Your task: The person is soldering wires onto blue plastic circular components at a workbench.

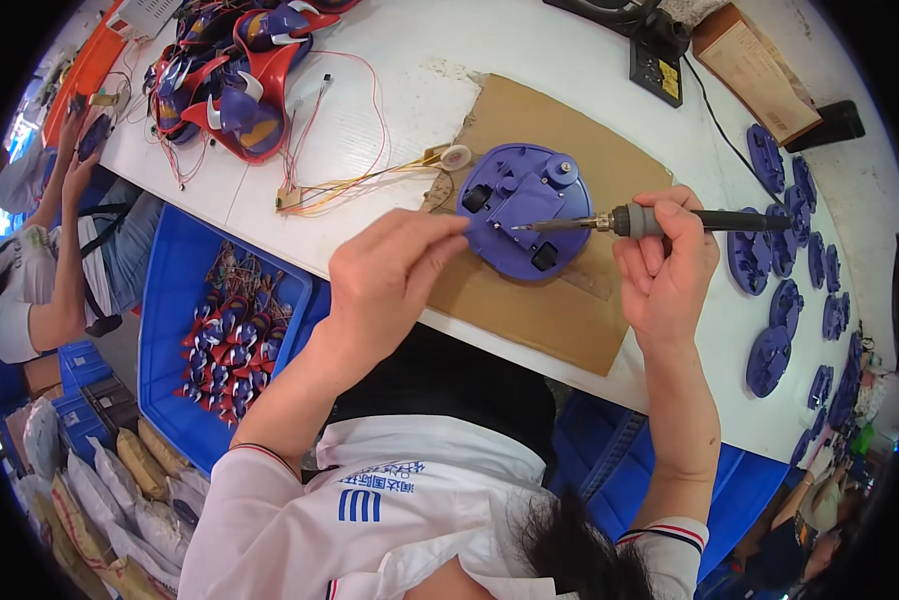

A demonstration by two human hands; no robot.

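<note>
A round purple plastic base [510, 262] lies on a sheet of brown cardboard [570, 325], with black wheels and a raised cover showing. My right hand [670, 275] is closed around a soldering iron [740, 221], whose tip points left over the middle of the base. At the base's left edge my left hand [385, 285] has its fingertips pinched together; whatever sits between them is too small to make out. Just beyond those fingers lies a small round speaker [457, 157]. Yellow, red and dark wires run from near it to a small circuit board [289, 199].
Red and purple shells [255, 110] with wires are heaped at the far left. More purple bases [770, 360] line the right side, near a soldering stand [658, 75] and cardboard box [755, 70]. A blue bin [160, 330] holds similar shells. Another person [45, 300] works at left.
</note>
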